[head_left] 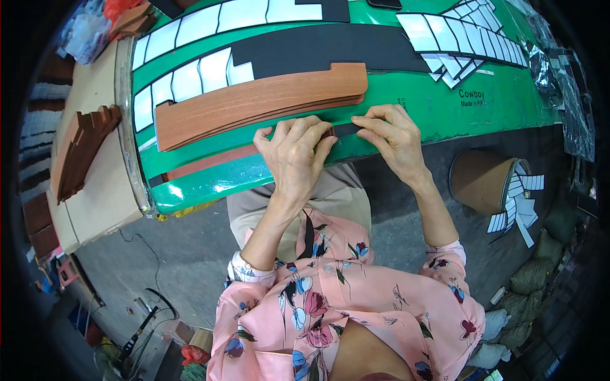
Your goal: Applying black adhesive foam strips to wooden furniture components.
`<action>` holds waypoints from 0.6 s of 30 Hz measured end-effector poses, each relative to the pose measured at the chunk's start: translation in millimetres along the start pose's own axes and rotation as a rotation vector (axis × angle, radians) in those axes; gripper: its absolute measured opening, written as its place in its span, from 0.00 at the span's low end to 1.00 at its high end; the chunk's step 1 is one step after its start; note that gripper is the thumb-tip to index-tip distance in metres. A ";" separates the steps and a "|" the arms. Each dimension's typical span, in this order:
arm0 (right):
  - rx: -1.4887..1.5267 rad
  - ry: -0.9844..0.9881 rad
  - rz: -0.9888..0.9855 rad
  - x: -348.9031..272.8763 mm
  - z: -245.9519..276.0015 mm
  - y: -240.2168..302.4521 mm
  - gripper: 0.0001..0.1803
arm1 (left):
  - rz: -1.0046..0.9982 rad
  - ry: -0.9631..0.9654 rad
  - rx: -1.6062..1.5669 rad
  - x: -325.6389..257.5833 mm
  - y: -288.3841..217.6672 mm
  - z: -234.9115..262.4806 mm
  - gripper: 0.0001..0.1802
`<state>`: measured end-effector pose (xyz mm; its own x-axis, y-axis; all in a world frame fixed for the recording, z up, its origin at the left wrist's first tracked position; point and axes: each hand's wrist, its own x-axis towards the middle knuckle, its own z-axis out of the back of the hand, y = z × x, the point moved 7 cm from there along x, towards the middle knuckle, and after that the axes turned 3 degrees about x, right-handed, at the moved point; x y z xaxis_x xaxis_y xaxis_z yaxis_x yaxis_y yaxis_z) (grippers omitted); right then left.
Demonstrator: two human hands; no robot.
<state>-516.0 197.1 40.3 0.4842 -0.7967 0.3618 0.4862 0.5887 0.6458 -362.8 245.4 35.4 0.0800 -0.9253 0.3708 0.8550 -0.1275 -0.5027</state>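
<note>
Near the front edge of the green table, a long thin brown wood-grain strip (213, 162) lies flat, with a small black piece (156, 181) at its left end. My left hand (292, 151) is closed over the strip's right part, fingertips pressed together at its end. Between my hands, a short black strip (346, 129) reaches from that end to my right hand (395, 140), whose thumb and fingers pinch its right side. Whether the black strip is joined to the brown one is hidden by my fingers. Just behind lies a stack of curved brown boards (264, 101).
Rows of white pieces with black edges (219, 70) lie on black sheets (305, 54) behind the stack. More white pieces (464, 35) are heaped at the far right. Cardboard (101, 146) at left bears brown boards (82, 152). A round bin (480, 181) stands right of the table.
</note>
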 end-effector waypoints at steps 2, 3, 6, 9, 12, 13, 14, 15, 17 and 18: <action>-0.008 0.001 -0.005 0.1 0.1 0.9 0.13 | 0.000 0.003 0.004 -0.2 -0.7 0.3 0.10; -0.008 0.000 -0.007 -0.2 0.3 1.2 0.13 | 0.001 0.004 0.003 -0.3 -1.3 0.9 0.10; -0.019 0.003 -0.016 -1.0 0.2 1.5 0.13 | -0.002 0.005 0.006 -0.5 -2.0 0.5 0.10; -0.028 -0.009 -0.017 -2.1 -0.5 1.6 0.13 | -0.007 -0.004 0.005 -1.3 -2.0 0.3 0.10; -0.048 -0.026 0.004 -3.0 -0.4 2.5 0.14 | -0.039 -0.029 -0.016 0.7 -7.1 -0.2 0.11; -0.067 -0.033 -0.012 -2.9 0.2 3.2 0.14 | -0.065 -0.045 -0.027 1.4 -10.3 0.8 0.11; -0.086 -0.040 -0.027 -2.6 1.1 2.9 0.14 | -0.067 -0.046 -0.028 1.0 -9.4 -1.0 0.11; -0.087 -0.042 -0.027 -3.5 0.1 1.1 0.14 | -0.138 -0.066 -0.019 -1.2 -11.7 -3.2 0.12; -0.030 -0.057 -0.042 -7.2 -5.9 -4.8 0.17 | -0.207 -0.089 -0.001 -4.8 -12.3 -5.2 0.13; -0.025 -0.057 -0.037 -8.8 -7.6 -5.1 0.17 | -0.245 -0.119 -0.004 -5.8 -13.9 -4.3 0.13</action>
<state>-517.2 202.1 28.7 0.4235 -0.8239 0.3767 0.5211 0.5617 0.6426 -377.3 251.0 36.9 -0.0695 -0.8182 0.5707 0.8543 -0.3442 -0.3894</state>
